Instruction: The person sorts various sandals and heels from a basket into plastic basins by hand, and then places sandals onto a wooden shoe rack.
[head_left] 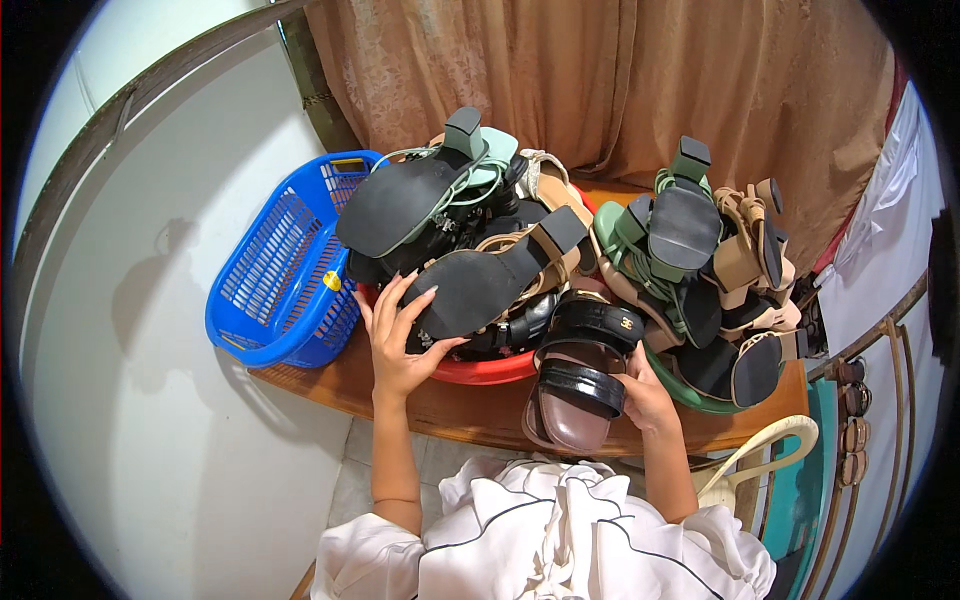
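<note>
My right hand (650,398) grips brown-soled slide sandals (578,422) with wide black straps at the front of the table. A second sole edge shows beneath the top one, so they look like a pair. My left hand (396,345) has its fingers spread, the tips against the black sole of a beige heeled sandal (462,295) that lies upside down. That sandal rests on a heap of shoes in a red basin (485,372). Above it in the heap is a mint-green heeled sandal (395,212), also sole up. Much of the heap underneath is hidden.
A blue plastic basket (262,345) stands at the left by the white wall. To the right, a green basin (690,398) holds several green and beige heeled sandals (685,230). A cream chair (790,432) is at the table's (345,390) front right. Brown curtains (560,80) hang behind.
</note>
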